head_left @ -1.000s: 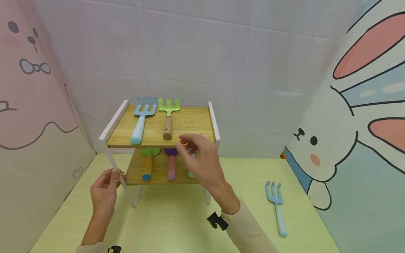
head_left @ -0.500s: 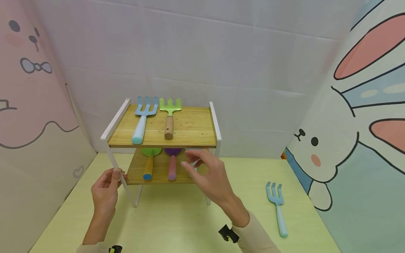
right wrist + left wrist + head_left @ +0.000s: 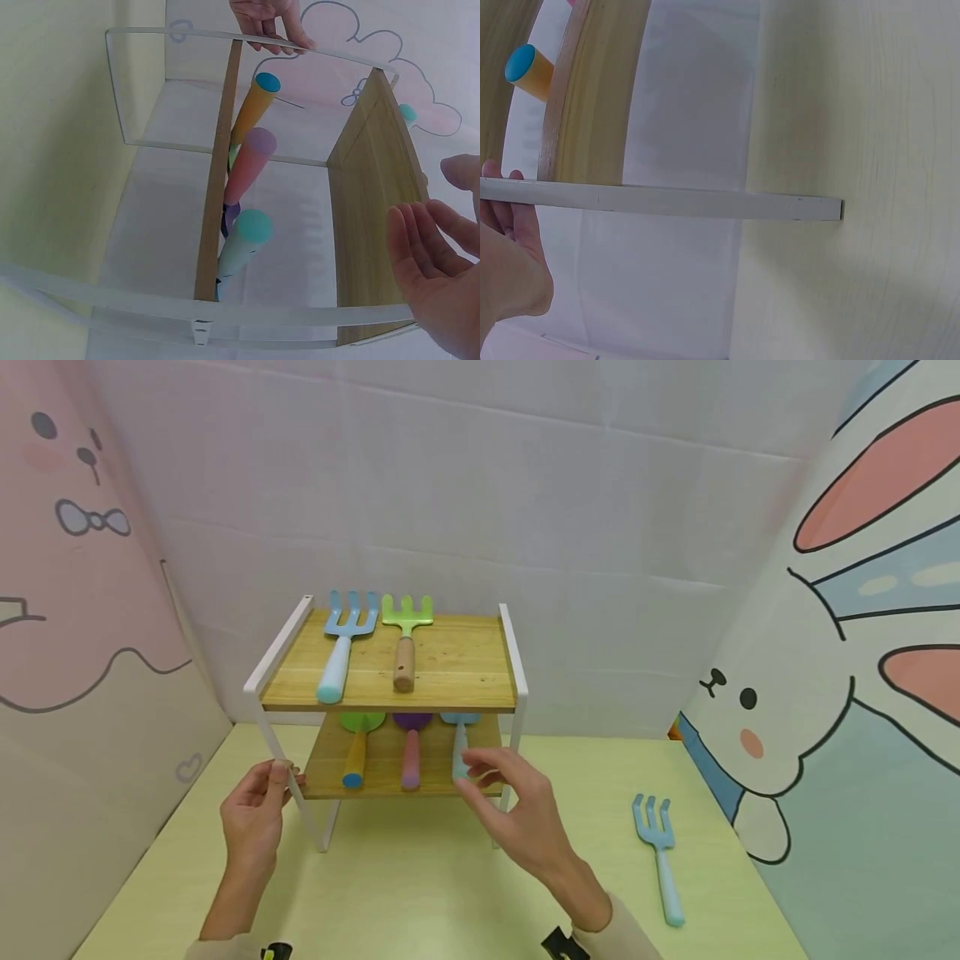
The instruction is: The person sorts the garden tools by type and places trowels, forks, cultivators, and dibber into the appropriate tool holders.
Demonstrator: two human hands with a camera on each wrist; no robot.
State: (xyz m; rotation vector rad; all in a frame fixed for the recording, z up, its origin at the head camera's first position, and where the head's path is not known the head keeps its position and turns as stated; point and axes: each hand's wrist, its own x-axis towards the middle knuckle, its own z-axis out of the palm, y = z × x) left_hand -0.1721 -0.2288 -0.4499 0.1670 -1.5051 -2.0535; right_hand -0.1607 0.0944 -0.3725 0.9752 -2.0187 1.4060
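Note:
A two-tier shelf rack [image 3: 465,664] with wooden boards and white legs stands on the table. My left hand [image 3: 255,818] grips its left front leg, thumb in front. My right hand [image 3: 525,818], fingers loosely bent and holding nothing, hovers before the lower board's right end. Behind it is a light blue tool [image 3: 461,743], its head partly hidden by the upper board. Beside that lie a purple tool with a pink handle [image 3: 411,760] and a green one with an orange-yellow handle [image 3: 356,752]. Up top rest a light blue hand fork [image 3: 337,656] and a green hand rake [image 3: 405,656].
Another light blue hand fork [image 3: 663,864] lies on the table [image 3: 405,893], right of the rack. A white cloth wall [image 3: 600,568] closes the back. Printed cartoon panels, including a rabbit [image 3: 772,735], stand at both sides.
My right hand has moved down and to the right, from the upper board's front edge to before the lower board. The left hand keeps its grip on the leg.

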